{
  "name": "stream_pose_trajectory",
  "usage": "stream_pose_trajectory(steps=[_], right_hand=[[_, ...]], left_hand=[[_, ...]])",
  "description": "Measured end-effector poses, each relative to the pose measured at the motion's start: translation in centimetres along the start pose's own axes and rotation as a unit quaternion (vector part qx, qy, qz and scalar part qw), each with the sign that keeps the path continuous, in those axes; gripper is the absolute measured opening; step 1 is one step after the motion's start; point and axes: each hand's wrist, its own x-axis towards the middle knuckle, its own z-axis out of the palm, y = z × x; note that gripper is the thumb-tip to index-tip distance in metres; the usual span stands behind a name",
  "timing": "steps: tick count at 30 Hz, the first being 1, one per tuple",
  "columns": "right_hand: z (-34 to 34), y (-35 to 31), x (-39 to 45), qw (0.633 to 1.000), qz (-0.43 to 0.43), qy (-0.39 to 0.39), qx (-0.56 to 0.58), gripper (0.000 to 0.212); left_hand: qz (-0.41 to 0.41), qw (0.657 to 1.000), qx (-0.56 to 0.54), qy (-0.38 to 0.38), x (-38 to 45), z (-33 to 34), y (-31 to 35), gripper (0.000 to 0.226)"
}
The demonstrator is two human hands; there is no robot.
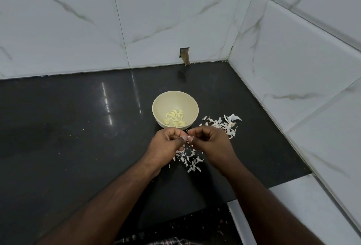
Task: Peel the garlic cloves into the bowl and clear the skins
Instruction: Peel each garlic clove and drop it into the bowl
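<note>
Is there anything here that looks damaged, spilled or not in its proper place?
Yes. A small rectangular hole is cut in the wall tile just above the black counter, showing rough brown material. Garlic skins lie loose on the counter in two patches, right of the bowl and under the hands.

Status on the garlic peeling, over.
Left hand and right hand pinching one clove. Peeled cloves in bowl. Skins uncleared.

The garlic clove (189,137), pinched between the thumbs of the left hand (166,147) and right hand (210,147), shows only as a pale sliver; whether skin remains on it cannot be told. Both hands cover part of the skins (190,159) beneath them. The picture's bottom edge cuts off both forearms.
</note>
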Motion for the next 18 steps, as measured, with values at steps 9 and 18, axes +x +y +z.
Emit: stream_pose_trajectory(steps=[9, 18], right_hand=[[0.29, -0.14, 0.16, 0.986, -0.023, 0.023, -0.162, 0.011], [0.14, -0.58, 0.23, 0.974, -0.045, 0.023, -0.219, 0.017]], left_hand=[[-0.010, 1.000, -0.014, -0.005, -0.08, -0.16, 0.12, 0.013], [-0.032, 0.998, -0.050, -0.028, -0.10, -0.43, 0.77, 0.015]])
